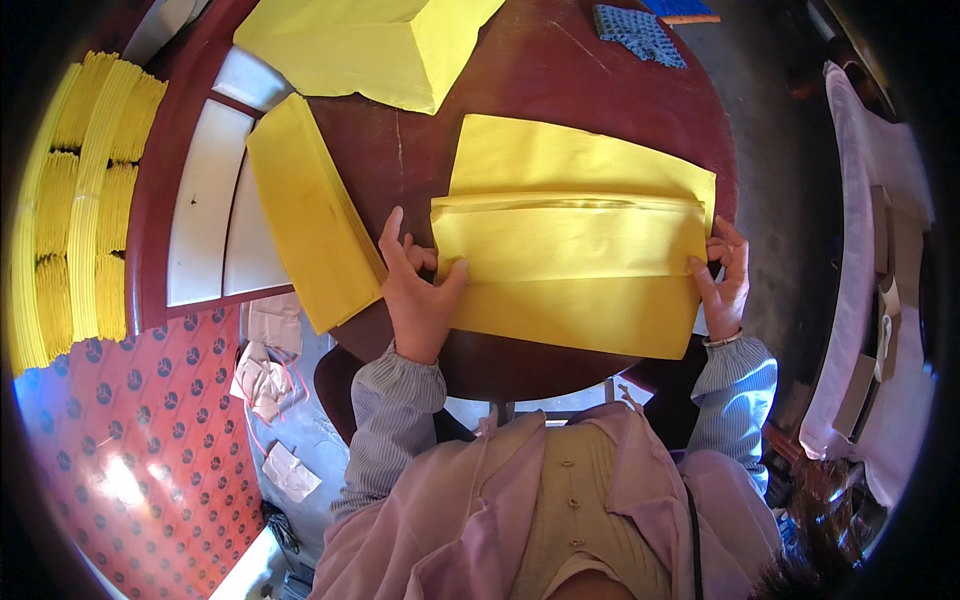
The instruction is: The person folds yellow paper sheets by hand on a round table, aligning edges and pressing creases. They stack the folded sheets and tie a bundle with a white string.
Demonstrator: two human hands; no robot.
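A dark red table (560,75) stands on apparently grey floor (762,180)

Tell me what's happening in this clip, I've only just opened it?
A person sits at a dark red, round-edged table with both hands on a folded piece of yellow paper-like sheeting. The left hand is at its left end and the right hand at its right; how firmly they grip is unclear. A long, folded yellow stack lies slanted to the left, and a larger yellow sheet lies beyond.
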